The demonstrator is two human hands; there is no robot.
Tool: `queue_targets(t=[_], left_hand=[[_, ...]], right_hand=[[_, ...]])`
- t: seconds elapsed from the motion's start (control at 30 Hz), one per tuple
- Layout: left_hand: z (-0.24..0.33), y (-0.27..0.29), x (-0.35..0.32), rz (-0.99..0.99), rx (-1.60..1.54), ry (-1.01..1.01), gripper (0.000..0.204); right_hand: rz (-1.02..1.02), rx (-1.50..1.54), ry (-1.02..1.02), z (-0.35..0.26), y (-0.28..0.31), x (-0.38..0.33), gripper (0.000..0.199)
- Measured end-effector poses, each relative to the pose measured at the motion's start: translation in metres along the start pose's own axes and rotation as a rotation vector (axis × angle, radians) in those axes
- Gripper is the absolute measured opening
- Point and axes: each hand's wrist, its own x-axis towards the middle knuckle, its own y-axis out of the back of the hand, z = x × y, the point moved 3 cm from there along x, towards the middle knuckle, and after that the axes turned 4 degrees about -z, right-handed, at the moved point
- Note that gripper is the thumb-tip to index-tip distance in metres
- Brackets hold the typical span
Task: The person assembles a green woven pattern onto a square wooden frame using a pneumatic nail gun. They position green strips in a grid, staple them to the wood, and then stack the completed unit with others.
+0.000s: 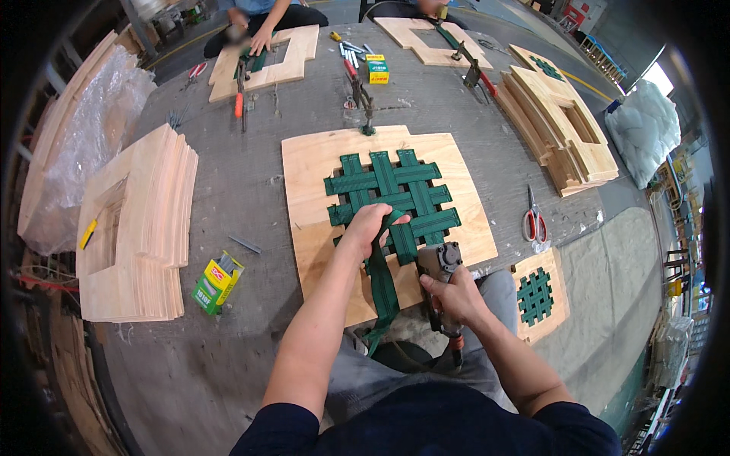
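Observation:
A light plywood panel (312,175) lies in front of me on the table, with green webbing straps (420,191) woven over and under each other across its middle opening. My left hand (367,228) is closed on a loose green webbing strap (384,292), whose tail hangs over the panel's near edge. In my right hand (455,296) is a grey air staple gun (439,261), gripped by its handle near the panel's front right edge. A clamp (368,114) sits at the far edge of the panel. My left palm hides part of the weave.
Stacked plywood panels stand at the left (137,228) and far right (559,129). A staple box (218,283) and red-handled scissors (534,225) lie on the grey table (228,178). A finished-looking woven panel (540,296) rests at my right. Across the table, a person's hand (262,39) touches another panel.

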Motion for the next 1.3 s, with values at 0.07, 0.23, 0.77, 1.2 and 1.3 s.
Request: queue_targets(t=[0.07, 0.23, 0.77, 1.2, 1.3], left_hand=[[0.001, 0.001, 0.001, 0.01, -0.013, 0.034, 0.018], [0.004, 0.006, 0.003, -0.022, 0.004, 0.027, 0.016], [0.003, 0.005, 0.003, 0.021, 0.004, 0.056, 0.018], [0.002, 0.001, 0.011, 0.134, 0.033, 0.101, 0.027], [0.001, -0.014, 0.026, 0.134, 0.032, 0.152, 0.022]], right_hand=[[-0.035, -0.013, -0.058, -0.003, 0.001, 0.004, 0.025], [-0.041, 0.006, 0.049, -0.004, -0.01, 0.0, 0.022], [-0.089, 0.095, 0.024, -0.015, -0.004, 0.001, 0.025], [0.111, 0.361, -0.02, 0.0, 0.176, 0.135, 0.058], [0.348, -0.195, -0.047, 0.02, 0.22, 0.157, 0.1]])
